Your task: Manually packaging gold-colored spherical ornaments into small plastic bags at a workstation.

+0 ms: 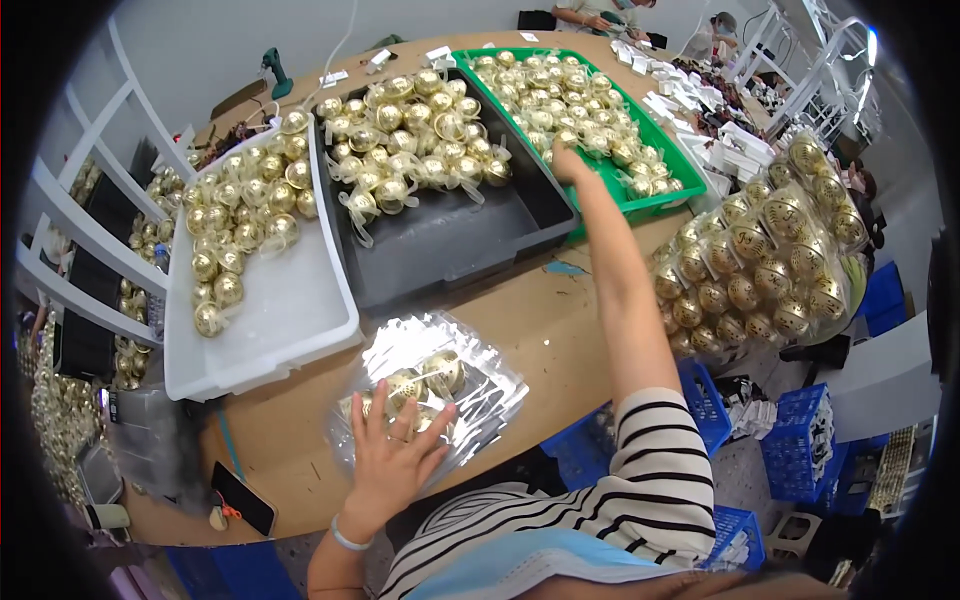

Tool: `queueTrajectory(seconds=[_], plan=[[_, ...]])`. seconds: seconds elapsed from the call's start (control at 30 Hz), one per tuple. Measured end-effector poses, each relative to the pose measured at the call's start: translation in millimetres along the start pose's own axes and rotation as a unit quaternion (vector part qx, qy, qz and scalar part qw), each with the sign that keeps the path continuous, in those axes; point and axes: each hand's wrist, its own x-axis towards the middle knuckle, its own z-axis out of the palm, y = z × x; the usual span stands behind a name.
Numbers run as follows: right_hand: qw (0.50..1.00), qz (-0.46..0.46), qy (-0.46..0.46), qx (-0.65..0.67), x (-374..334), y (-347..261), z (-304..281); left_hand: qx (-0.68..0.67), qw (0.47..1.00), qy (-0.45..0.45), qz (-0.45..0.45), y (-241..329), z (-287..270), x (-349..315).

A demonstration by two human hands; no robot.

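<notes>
My left hand [390, 455] lies with its fingers spread over a clear plastic bag [485, 400] on the table in front of me. Several gold ball ornaments [443, 372] show inside the bag, beside and under the fingers. My right arm stretches far forward, and my right hand [568, 165] dips into the green tray [680, 178] among patterned gold balls wrapped in clear film. Its fingers point away and are mostly hidden, so I cannot tell whether it grips a ball.
Left of the green tray stand a black tray [440, 258] and a white tray [285, 345], both holding wrapped gold balls. A large clear bag packed with gold balls [750, 265] rises at the right. A phone [243, 498] lies near the table's front edge. Blue crates [800, 440] stand below right.
</notes>
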Motion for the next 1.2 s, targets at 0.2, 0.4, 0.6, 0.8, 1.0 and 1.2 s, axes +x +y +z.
queueTrajectory(seconds=[0.2,0.4,0.6,0.8,1.0,1.2], plan=[[0.942,0.016,0.158,0.296,-60.1,-71.4,-45.0,0.005,1.0,0.001,-0.03,2.2,-9.7,-12.7],[0.608,-0.159,-0.103,0.771,-231.9,-117.8,-96.3,0.0,0.999,-0.021,-0.031,4.4,-19.9,-3.4],[0.528,-0.122,-0.181,0.821,-304.4,-134.1,-101.9,-0.026,0.998,-0.042,-0.035,3.7,-28.7,12.5],[0.719,-0.161,-0.142,0.661,-347.5,-132.3,-87.3,-0.033,0.996,-0.068,-0.048,-2.6,-34.7,20.0],[0.865,-0.322,-0.165,0.348,-377.3,-138.2,-60.6,-0.023,0.997,-0.047,-0.064,-5.4,-34.1,17.3],[0.727,-0.367,-0.357,0.457,-353.4,-146.9,-51.9,-0.028,0.997,-0.034,-0.061,-3.1,-30.4,12.5]])
